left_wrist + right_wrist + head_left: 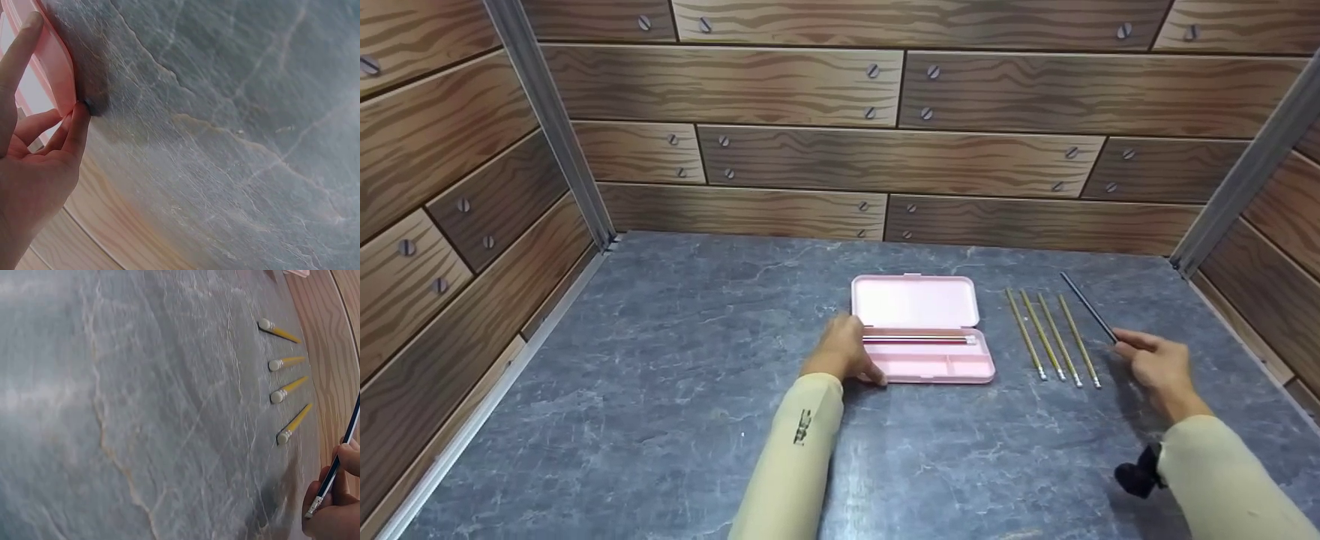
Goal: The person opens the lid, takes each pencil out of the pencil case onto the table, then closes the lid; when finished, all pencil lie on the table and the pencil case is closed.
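While only the head view shows reddish pencils (919, 340) inside the pink case (915, 365) gripped by the left hand (840, 351), the right wrist view alone reveals the eraser (310, 513) of the dark pencil (1089, 308), behind the fingertips of the right hand (1161, 367), which pinch it; yellow pencils (1042, 334) lie left of them.
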Tool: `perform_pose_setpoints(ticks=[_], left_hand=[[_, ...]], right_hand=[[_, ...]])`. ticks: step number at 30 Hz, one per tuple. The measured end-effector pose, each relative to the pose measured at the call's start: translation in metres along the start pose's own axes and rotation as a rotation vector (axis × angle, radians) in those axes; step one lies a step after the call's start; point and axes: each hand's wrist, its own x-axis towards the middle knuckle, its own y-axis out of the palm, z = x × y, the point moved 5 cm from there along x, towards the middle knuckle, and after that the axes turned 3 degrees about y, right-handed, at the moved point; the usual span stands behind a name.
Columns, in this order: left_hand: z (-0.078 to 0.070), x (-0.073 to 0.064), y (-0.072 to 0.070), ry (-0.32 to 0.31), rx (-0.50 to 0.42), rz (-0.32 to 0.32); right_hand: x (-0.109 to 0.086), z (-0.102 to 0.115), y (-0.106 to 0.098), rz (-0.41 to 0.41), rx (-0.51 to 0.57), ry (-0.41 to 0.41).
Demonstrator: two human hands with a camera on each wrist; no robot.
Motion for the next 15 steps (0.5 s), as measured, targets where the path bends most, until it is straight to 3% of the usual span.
perform_pose_setpoints(ticks=[5,15], left_hand=[[-0.0012,-0.0003,-0.0001,-0.026,-0.023,0.015],[-0.0006,-0.0020,0.0000,-0.020,-0.026,0.016]], right_hand=[[0.0009,-0.0048,-0.0014,-0.016,0.044,0.043],[-0.0025,-0.0040,0.0021,-0.078,-0.094,0.079]])
